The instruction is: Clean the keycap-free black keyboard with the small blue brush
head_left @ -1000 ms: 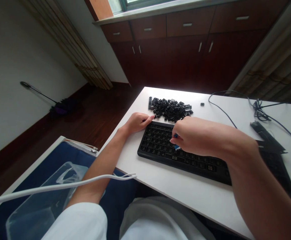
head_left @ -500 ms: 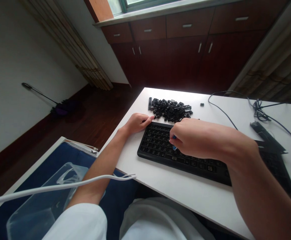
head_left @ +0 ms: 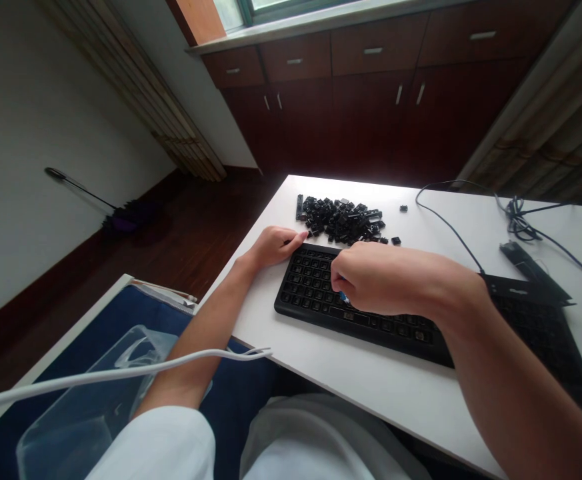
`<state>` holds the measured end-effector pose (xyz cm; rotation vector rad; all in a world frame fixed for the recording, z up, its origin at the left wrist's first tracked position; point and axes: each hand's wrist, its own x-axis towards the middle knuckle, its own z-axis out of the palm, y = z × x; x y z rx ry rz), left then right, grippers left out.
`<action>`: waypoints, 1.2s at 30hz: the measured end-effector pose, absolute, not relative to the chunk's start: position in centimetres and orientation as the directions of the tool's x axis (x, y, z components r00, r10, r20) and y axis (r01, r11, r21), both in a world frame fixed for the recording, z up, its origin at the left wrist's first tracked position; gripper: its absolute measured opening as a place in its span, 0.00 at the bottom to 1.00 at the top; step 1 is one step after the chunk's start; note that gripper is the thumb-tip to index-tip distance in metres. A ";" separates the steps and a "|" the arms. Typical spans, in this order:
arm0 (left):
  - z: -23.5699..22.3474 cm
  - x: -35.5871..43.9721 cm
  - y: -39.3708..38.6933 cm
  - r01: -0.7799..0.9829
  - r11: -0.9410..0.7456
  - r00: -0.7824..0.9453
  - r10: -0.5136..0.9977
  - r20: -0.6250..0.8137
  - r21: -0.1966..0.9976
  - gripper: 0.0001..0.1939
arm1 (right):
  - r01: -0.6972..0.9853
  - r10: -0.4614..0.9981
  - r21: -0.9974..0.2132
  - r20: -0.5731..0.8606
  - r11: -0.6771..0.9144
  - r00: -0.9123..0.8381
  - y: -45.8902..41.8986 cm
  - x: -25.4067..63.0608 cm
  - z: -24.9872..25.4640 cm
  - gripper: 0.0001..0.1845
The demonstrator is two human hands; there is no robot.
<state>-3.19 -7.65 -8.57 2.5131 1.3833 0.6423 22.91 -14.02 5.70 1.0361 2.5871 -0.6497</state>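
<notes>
A black keyboard (head_left: 313,280) lies on the white table, its keycaps off across the part I can see, showing bare sockets. My left hand (head_left: 273,245) is at its far left corner, thumb on the edge and the other fingers curled. Over the middle of the keyboard, my right hand (head_left: 371,277) is closed around a small blue object (head_left: 344,298). Only a bit of blue shows below the fingers, so its kind is hidden. Just behind the keyboard is a heap of black keycaps (head_left: 343,220).
Stray keycaps lie apart, one (head_left: 403,209) farther back. Right of my arm are a second black keyboard (head_left: 551,340), a dark strip (head_left: 533,270) and a coiled cable (head_left: 518,220). A white cable (head_left: 121,375) crosses in front of my left arm, over a clear plastic box (head_left: 71,427).
My right hand has moved slightly left along the keyboard with the blue object. More of the second keyboard and a loose keycap now show. My left hand stays put.
</notes>
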 end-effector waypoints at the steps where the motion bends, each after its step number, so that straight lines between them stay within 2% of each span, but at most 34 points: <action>1: -8.6 -3.2 -7.7 0.749 -0.544 0.468 0.838 0.279 0.378 0.26 | 0.704 0.581 -0.297 -0.409 0.645 -0.704 -14.0 23.0 5.7 0.10; 4: -8.6 -3.3 -7.7 0.741 -0.549 0.468 0.835 0.288 0.387 0.25 | 0.705 0.599 -0.297 -0.376 0.644 -0.707 -13.9 23.3 5.8 0.08; 9: -8.6 -3.3 -7.8 0.745 -0.543 0.460 0.839 0.290 0.388 0.25 | 0.717 0.626 -0.298 -0.352 0.630 -0.696 -13.3 23.2 5.3 0.18; 15: -8.6 -3.2 -7.7 0.746 -0.540 0.461 0.841 0.284 0.389 0.25 | 0.743 0.641 -0.294 -0.379 0.601 -0.668 -13.0 22.8 4.5 0.17; 21: -8.6 -3.3 -7.7 0.744 -0.546 0.464 0.837 0.291 0.385 0.25 | 0.691 0.636 -0.299 -0.270 0.658 -0.723 -13.2 23.0 5.0 0.18; 26: -8.5 -3.1 -7.8 0.742 -0.549 0.463 0.834 0.299 0.385 0.25 | 0.717 0.631 -0.310 -0.340 0.625 -0.697 -13.2 22.6 4.8 0.17; 33: -8.4 -3.1 -7.8 0.747 -0.547 0.468 0.836 0.286 0.378 0.26 | 0.671 0.609 -0.339 -0.283 0.659 -0.741 -13.4 22.6 5.1 0.16; 36: -8.4 -3.0 -7.8 0.743 -0.551 0.468 0.834 0.293 0.380 0.26 | 0.674 0.596 -0.348 -0.315 0.651 -0.738 -13.5 22.4 5.0 0.17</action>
